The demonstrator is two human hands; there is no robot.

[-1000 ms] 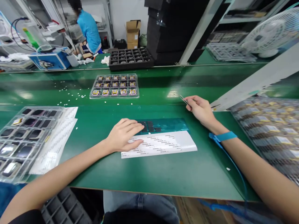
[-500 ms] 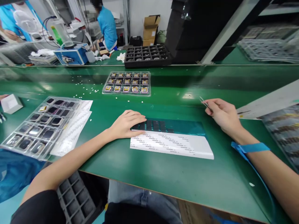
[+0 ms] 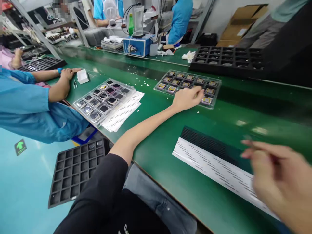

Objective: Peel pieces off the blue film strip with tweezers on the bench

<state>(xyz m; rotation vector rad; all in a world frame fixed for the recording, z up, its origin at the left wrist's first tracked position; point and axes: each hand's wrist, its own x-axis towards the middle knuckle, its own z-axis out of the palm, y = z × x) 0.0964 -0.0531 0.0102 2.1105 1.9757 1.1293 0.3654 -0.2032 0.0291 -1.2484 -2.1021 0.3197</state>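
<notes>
The left hand point(image 3: 186, 97) has left the label sheet point(image 3: 219, 172) and now grips the clear tray point(image 3: 214, 86) at upper center; the right hand point(image 3: 278, 175), blurred, pinches tweezers point(image 3: 251, 143).

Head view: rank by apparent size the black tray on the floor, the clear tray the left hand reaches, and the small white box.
1. Black floor tray, though nearness inflates it.
2. Clear tray under the left hand.
3. White box.

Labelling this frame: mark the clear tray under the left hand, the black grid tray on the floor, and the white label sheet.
clear tray point(image 3: 212, 84), head view, far right rim.
black grid tray point(image 3: 73, 172), head view, middle cells.
white label sheet point(image 3: 207, 164), head view, printed middle.
</notes>
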